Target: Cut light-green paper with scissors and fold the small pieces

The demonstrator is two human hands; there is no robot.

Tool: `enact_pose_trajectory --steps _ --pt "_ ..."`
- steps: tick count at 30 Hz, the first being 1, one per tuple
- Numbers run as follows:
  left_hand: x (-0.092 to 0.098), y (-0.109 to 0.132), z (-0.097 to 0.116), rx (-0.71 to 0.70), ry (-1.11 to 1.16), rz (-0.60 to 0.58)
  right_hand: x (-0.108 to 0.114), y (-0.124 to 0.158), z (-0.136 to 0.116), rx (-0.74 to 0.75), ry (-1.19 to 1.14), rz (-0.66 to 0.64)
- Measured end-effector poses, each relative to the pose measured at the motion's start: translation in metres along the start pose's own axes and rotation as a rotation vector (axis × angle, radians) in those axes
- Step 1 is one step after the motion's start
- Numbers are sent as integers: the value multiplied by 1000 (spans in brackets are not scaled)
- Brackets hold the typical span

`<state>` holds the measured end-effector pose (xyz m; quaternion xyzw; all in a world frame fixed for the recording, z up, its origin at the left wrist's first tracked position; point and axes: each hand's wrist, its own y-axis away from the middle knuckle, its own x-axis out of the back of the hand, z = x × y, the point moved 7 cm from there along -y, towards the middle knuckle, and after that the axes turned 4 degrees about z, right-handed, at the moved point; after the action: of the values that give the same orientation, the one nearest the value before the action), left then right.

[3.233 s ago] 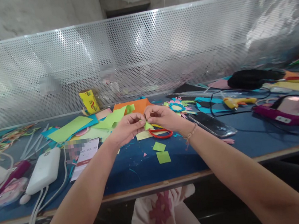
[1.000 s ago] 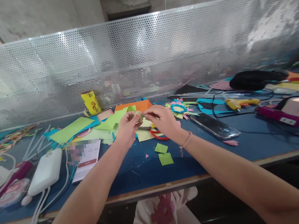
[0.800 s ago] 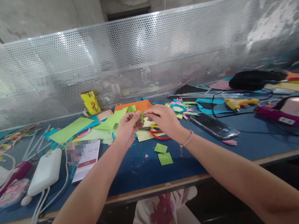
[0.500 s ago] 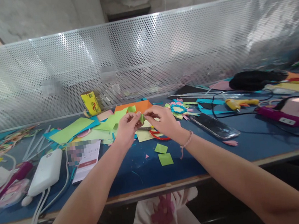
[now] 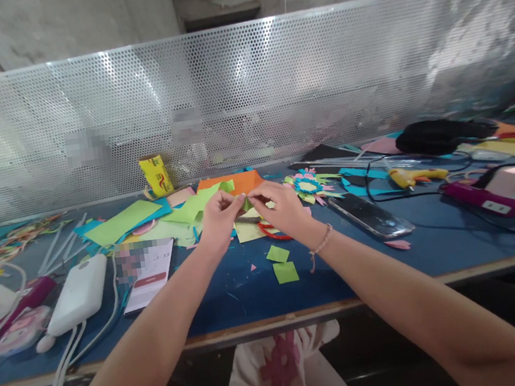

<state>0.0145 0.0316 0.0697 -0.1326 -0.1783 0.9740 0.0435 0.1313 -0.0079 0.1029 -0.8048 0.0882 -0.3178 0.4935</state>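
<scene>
Over the middle of the desk, my left hand (image 5: pixel 219 219) and my right hand (image 5: pixel 281 210) meet, fingertips pinched on a small piece of green paper (image 5: pixel 246 203). Most of that piece is hidden by the fingers. Two small green paper squares (image 5: pixel 286 272) lie on the desk below my right hand. Under the hands rest red-handled scissors (image 5: pixel 276 235), partly covered by my right hand, on a pale yellow sheet (image 5: pixel 246 232). Larger green paper (image 5: pixel 197 204) and an orange sheet (image 5: pixel 235 184) are just behind. A layered paper flower (image 5: pixel 307 184) sits right of my right hand.
On the left are a phone with a lit screen (image 5: pixel 154 275), a white power bank (image 5: pixel 78 295) and cables. To the right lie a dark phone (image 5: pixel 371 215), a yellow glue gun (image 5: pixel 417 177) and a purple power strip (image 5: pixel 495 196). A perforated metal screen (image 5: pixel 235 94) stands behind.
The green piece between my fingertips shows less than before, and my fingers have shifted slightly on it. Both hands stay in about the same place.
</scene>
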Motion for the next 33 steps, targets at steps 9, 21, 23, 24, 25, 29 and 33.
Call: enact_pose_trajectory --steps 9,21,23,24,25,29,33 --pt "-3 3 -3 118 72 -5 0 0 0 -31 34 -8" --pt "-2 1 -8 198 203 -4 1 -2 4 -103 -16 2" --pt "-2 0 -8 202 223 -14 0 -2 6 -128 -51 -6" --pt "-2 0 -8 203 234 -18 -1 -2 7 -133 -66 -13" --pt "-2 0 -8 204 245 -19 -2 -2 7 -135 -72 -19" --pt "-3 1 -8 205 251 -24 -1 -2 10 -127 -33 -2" --pt "-5 2 -5 179 231 -38 5 -2 10 -115 23 34"
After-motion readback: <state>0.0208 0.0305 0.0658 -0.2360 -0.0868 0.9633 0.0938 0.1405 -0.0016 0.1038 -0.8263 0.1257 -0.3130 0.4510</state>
